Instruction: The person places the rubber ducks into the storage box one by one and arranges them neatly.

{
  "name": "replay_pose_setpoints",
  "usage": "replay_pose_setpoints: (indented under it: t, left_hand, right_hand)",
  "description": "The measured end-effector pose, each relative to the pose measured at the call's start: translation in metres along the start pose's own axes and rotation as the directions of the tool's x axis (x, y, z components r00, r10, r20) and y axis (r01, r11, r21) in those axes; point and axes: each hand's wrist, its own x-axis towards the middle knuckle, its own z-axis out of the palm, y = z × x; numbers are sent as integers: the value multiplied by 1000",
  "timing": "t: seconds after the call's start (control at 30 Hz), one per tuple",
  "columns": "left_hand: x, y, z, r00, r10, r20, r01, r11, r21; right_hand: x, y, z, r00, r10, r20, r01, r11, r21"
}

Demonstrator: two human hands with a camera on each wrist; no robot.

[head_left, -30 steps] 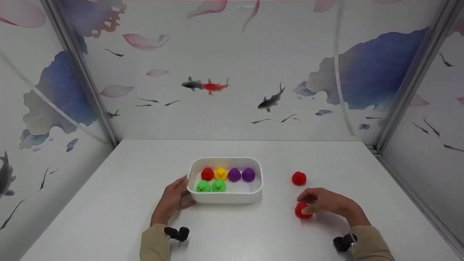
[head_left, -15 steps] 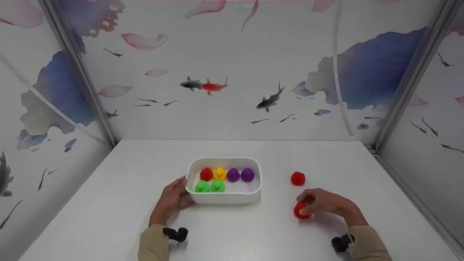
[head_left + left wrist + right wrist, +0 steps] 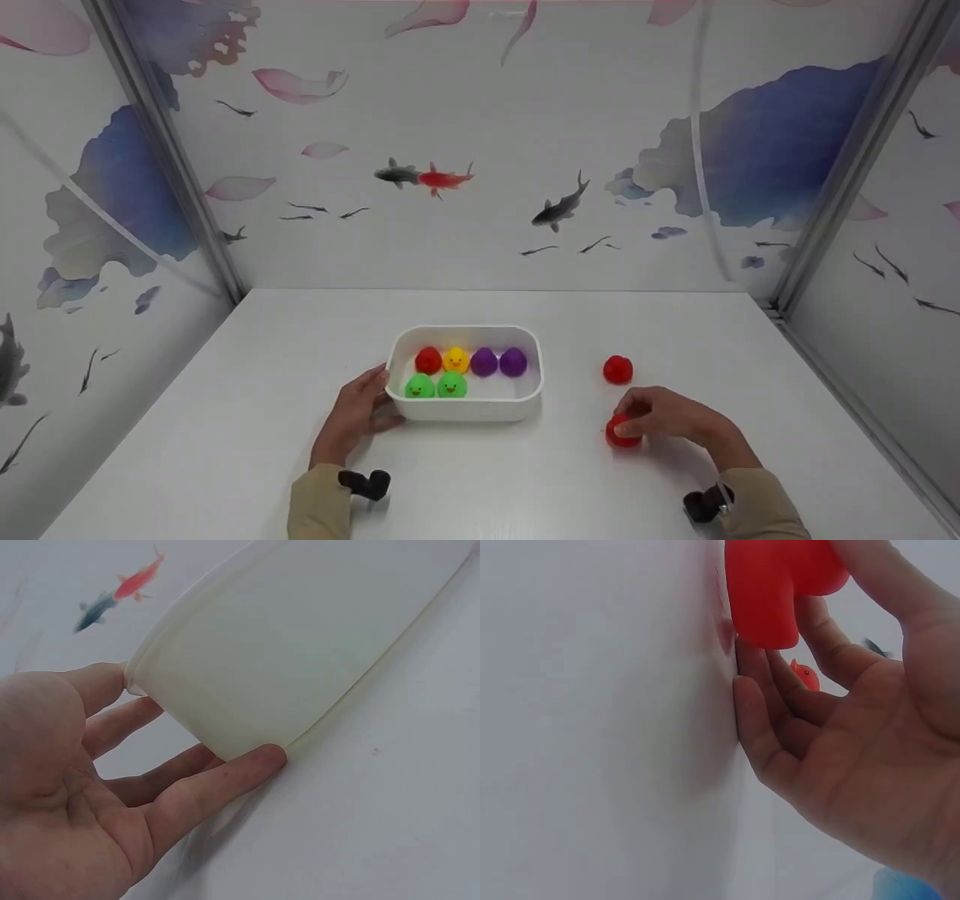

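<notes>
In the head view, my left hand (image 3: 352, 416) holds the left end of a white plastic box (image 3: 469, 409). The left wrist view shows the thumb (image 3: 225, 784) against the box's lower edge and a fingertip at its rim. Inside the box sit a red toy (image 3: 428, 361), a yellow toy duck (image 3: 455, 361), two purple toys (image 3: 499, 362) and two green toy ducks (image 3: 436, 386). To the right, my right hand (image 3: 671, 416) pinches a red toy duck (image 3: 622, 433) between thumb and fingers, at or just above the table. Its other fingertips rest close to the tabletop.
A second red toy duck (image 3: 618, 370) stands on the white table (image 3: 480, 480), just beyond the right hand. Printed panels with fish and petals (image 3: 450, 247) enclose the table at the back and sides. A blue thing (image 3: 904, 885) shows at the right wrist view's lower corner.
The right hand and the red toy duck in its pinch have shifted very slightly away from me; its thumb sits further over the duck. The left hand and box stay put.
</notes>
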Motion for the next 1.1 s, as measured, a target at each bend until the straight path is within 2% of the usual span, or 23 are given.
replay_pose_setpoints:
  t: [0.17,0.37,0.57,0.8,1.1]
  left_hand:
    - [1,1,1,1000,-1,4,1,1000,-10]
    - [1,0,0,1000,-5,10,6,1000,-14]
    - [2,-1,-2,1000,6,16,-5,1000,-5]
    - [1,0,0,1000,-1,23,2,1000,-29]
    - [-2,2,0,1000,14,25,-13,999,-33]
  right_hand:
    - [-3,-3,-1,1000,-4,9,4,999,33]
    - [-9,-11,-2,999,-26,20,23,989,149]
    - [-13,-20,-4,998,-60,-11,61,969,240]
    - [-18,-31,-5,986,-162,-50,169,955,244]
    - [-22,-51,-1,981,-114,-155,149,960,236]
